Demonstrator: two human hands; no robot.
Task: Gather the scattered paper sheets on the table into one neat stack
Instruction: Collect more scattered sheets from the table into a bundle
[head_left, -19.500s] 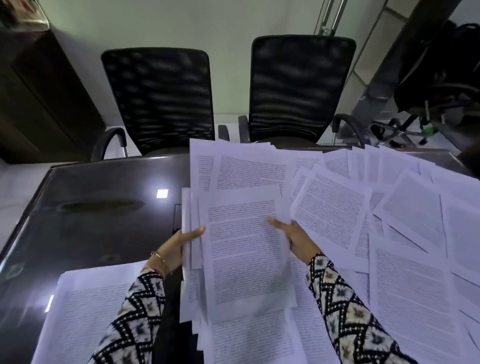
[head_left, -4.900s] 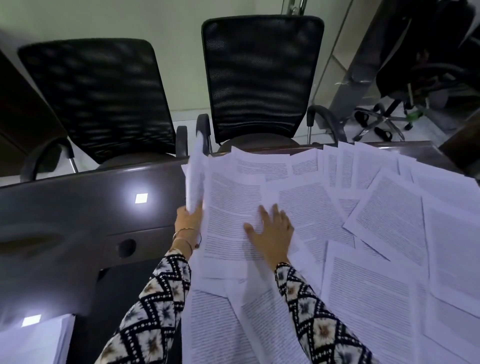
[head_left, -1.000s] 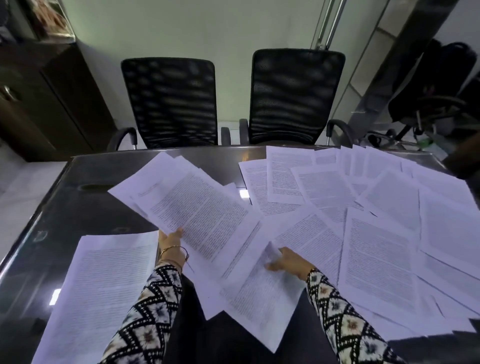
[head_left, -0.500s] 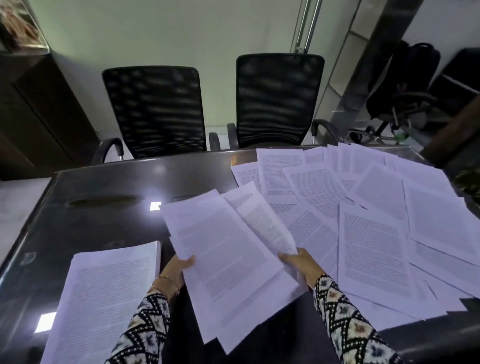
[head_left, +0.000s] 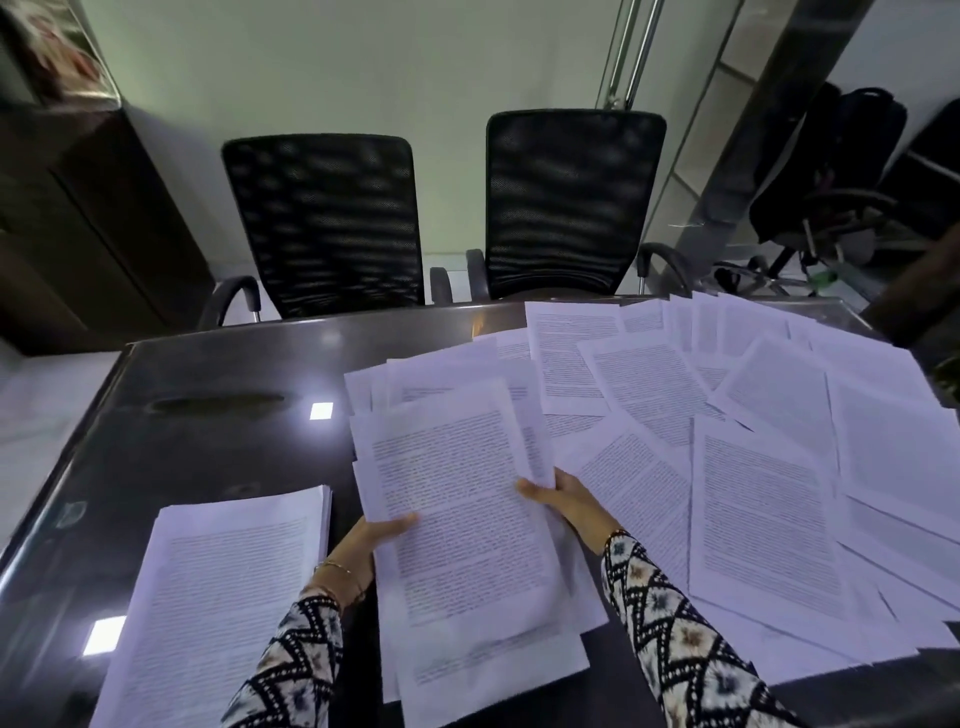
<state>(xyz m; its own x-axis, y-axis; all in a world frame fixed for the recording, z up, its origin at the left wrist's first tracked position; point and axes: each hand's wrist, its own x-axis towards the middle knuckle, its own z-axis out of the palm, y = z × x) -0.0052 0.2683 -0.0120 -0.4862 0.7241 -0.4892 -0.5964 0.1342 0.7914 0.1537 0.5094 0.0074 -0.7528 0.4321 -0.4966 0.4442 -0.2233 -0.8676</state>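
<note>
A loose bundle of printed sheets (head_left: 462, 499) is held in front of me, roughly upright and fanned at its top. My left hand (head_left: 371, 540) grips its left edge with the thumb on top. My right hand (head_left: 563, 499) grips its right edge. To the left lies a squared stack of sheets (head_left: 218, 597) on the dark glossy table (head_left: 208, 441). Many scattered sheets (head_left: 769, 467) overlap across the right half of the table, reaching its far and right edges.
Two black mesh office chairs (head_left: 327, 223) (head_left: 571, 202) stand behind the table's far edge. A dark wooden cabinet (head_left: 78, 234) is at the far left. More chairs (head_left: 841, 171) crowd the far right corner.
The bundle in my hands has swung from slanting left to nearly straight and drawn closer together. My right hand has shifted up along its right edge.
</note>
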